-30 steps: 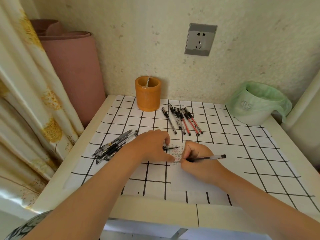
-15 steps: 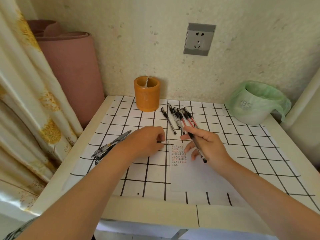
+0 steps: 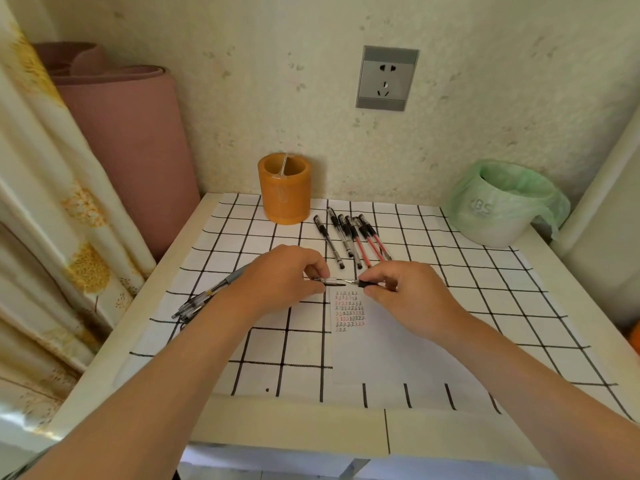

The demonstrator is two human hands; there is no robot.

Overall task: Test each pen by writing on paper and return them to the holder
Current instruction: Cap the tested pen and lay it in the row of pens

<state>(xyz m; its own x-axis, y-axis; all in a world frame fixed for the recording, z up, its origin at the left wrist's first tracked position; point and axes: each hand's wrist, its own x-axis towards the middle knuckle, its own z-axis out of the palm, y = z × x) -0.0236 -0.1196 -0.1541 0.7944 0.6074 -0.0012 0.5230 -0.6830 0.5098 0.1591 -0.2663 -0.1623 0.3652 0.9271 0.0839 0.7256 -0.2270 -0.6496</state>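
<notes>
My right hand (image 3: 405,292) grips a black pen (image 3: 369,283) that lies level, its tip pointing left. My left hand (image 3: 282,277) pinches the clear pen cap (image 3: 329,280) right at that tip; pen and cap meet just above the white paper (image 3: 374,351), whose top carries rows of black and red test marks. The orange holder (image 3: 284,188) stands at the back of the table. Several black and red pens (image 3: 353,239) lie in a row to its right. Another bundle of pens (image 3: 204,299) lies partly hidden under my left forearm.
A white bin lined with a green bag (image 3: 500,202) stands at the back right corner. The table wears a white cloth with a black grid (image 3: 485,289). A pink rolled mat (image 3: 128,133) and a curtain (image 3: 41,202) stand to the left. A wall socket (image 3: 387,78) is above.
My right hand stopped writing, lifted off the paper and turned the pen level. Its tip now meets the cap held in my left hand.
</notes>
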